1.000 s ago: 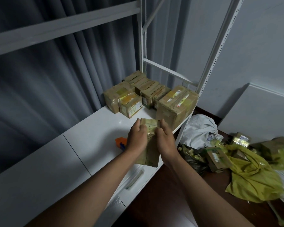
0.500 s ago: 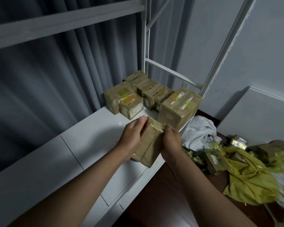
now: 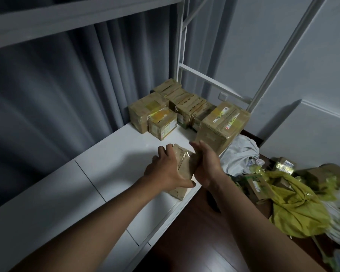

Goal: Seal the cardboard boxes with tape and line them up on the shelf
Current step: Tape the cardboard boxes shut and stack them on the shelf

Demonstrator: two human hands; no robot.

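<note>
Box: my left hand and right hand clamp the taped cardboard box at the shelf front edge.
Handling: seems light, stiff; tape slick, so I grip opposite sides.

A grey curtain hung in heavy folds behind a white shelving unit. Its white uprights and a crossbar stood at the far end, and a pale upper board crossed above. The lower surface was a white top split by a thin seam. To the right rose a plain pale wall with a small white socket low down, and a white panel leaned near it. The floor was dark reddish wood. The light was dim and cool.
</note>
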